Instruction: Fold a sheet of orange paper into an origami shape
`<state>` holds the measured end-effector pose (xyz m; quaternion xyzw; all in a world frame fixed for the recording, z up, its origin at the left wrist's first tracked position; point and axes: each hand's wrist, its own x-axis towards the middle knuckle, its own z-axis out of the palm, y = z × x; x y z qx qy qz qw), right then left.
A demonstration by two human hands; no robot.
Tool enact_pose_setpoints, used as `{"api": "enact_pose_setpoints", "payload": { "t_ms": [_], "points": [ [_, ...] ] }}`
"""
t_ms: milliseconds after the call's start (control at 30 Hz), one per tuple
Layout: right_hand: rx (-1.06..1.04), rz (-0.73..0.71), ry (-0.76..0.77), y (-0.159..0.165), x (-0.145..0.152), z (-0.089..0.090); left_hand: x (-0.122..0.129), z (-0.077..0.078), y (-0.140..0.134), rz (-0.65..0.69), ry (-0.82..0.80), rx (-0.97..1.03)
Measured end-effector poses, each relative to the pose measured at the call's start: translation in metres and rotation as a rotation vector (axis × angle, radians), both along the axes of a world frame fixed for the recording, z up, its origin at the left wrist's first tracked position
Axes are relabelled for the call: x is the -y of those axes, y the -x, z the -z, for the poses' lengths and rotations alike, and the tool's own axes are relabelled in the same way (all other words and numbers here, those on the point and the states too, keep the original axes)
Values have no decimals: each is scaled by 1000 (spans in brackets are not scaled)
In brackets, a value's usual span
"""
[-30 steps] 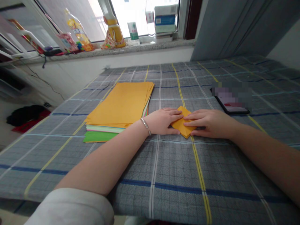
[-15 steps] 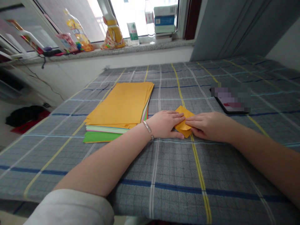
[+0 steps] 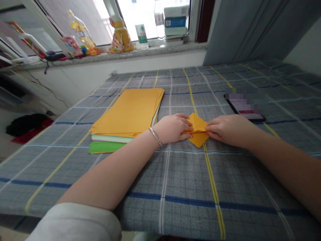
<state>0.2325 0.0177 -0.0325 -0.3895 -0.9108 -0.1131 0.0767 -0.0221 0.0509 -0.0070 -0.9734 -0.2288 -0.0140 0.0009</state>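
A small piece of folded orange paper [image 3: 199, 140] lies on the plaid cloth, its outline a diamond with a raised crease across the middle. My left hand [image 3: 173, 129] grips its left corner between thumb and fingers. At the right corner, my right hand [image 3: 225, 130] pinches the paper's edge with thumb and fingertips. Parts of both corners are hidden under the fingers. To the left of my left hand lies a stack of coloured paper [image 3: 130, 112], with orange sheets on top and green and white ones showing below.
A phone [image 3: 244, 107], partly blurred out, lies beyond my right hand. The plaid cloth [image 3: 190, 180] covers the whole surface. On the windowsill [image 3: 100, 57] at the back stand bottles, a yellow container [image 3: 122, 36] and stacked boxes [image 3: 176, 21].
The hands have moved slightly apart, from pressing flat on the paper to holding its two side corners. A flap now stands up along the middle crease.
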Motion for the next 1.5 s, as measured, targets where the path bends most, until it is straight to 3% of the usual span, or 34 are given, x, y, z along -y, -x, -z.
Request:
{"api": "enact_pose_setpoints", "payload": {
  "t_ms": [100,300,433,700,867,1033,1233,1500],
  "points": [
    [50,22,-25,3,2,-2,1,0,0,-28,-90,-15],
    [-161,40,-48,6,-1,2,6,4,-3,-163,-174,36],
    [-160,29,20,4,-3,4,3,3,-3,-210,-92,24],
    [-192,115,12,4,-5,5,-4,-3,4,-345,31,2],
    [-301,133,-35,8,-1,3,2,11,-3,-374,6,225],
    [-293,91,-17,18,4,2,4,27,-13,-443,137,347],
    [-263,131,1,22,4,8,1,31,-15,-453,156,346],
    [-319,210,-17,18,4,9,-5,29,-7,-220,69,338]
  ]
}}
